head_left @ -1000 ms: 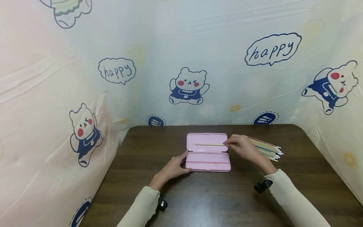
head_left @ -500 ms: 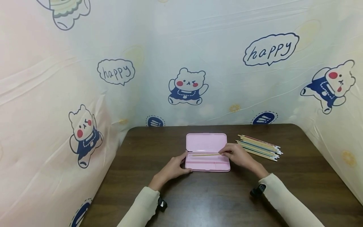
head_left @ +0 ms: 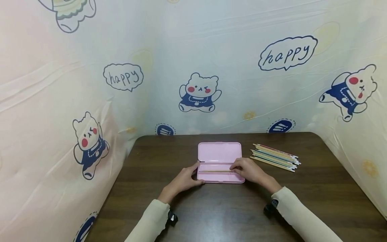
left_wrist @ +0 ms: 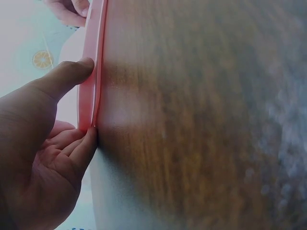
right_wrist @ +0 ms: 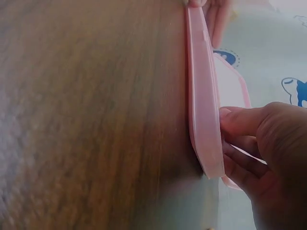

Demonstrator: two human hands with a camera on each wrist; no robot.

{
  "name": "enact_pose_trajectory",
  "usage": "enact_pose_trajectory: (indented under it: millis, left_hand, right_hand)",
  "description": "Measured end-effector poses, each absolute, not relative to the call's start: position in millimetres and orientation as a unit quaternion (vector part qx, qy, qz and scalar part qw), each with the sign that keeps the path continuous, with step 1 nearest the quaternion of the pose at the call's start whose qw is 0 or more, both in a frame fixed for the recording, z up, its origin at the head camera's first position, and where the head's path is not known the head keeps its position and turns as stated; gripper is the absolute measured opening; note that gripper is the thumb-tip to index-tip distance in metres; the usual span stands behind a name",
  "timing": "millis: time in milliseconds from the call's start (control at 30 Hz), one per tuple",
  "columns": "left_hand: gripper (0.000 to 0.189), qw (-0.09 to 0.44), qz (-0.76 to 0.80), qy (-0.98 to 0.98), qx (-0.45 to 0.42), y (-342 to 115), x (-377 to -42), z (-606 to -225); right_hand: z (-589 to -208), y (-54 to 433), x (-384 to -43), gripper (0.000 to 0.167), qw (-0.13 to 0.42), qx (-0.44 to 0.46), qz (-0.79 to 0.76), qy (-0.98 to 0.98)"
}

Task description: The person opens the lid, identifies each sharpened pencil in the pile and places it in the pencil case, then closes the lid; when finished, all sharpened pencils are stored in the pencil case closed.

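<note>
A pink pencil case lies open on the table, its lid laid back and its divided tray toward me. My left hand grips the tray's left end; in the left wrist view the thumb presses on the front side while the fingers curl at the end. Low over the tray, near the divider, a thin pencil lies lengthwise. The fingers of my right hand pinch its right end. From the right wrist, the case wall hides the pencil, and the fingers reach in over the rim.
To the right of the case, several pencils lie in a loose bundle on the dark wooden table. A printed cloth with bears and lettering hangs behind the table and along both sides.
My right hand has carried the pencil from in front of the lid toward me, down to the tray, shifting slightly left. My left hand has stayed on the case's left end.
</note>
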State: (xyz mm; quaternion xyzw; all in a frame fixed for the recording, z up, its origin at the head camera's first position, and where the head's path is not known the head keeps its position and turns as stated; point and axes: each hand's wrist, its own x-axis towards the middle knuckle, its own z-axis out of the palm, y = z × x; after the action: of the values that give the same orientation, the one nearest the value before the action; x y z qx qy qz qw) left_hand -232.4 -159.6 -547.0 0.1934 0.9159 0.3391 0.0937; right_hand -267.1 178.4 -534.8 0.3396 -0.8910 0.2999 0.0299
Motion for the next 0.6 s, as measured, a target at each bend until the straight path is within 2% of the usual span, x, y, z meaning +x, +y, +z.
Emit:
enact_pose_trajectory:
  millis: [300, 600]
  left_hand:
    - [0.100, 0.085, 0.344, 0.913, 0.202, -159, -233, -546]
    - [0.099, 0.085, 0.342, 0.913, 0.204, -159, -233, -547]
  right_hand:
    - [-528, 179, -265, 0.012, 0.022, 0.336, 0.303, -0.891]
    - [-504, 197, -268, 0.018, 0.020, 0.295, 0.317, -0.901]
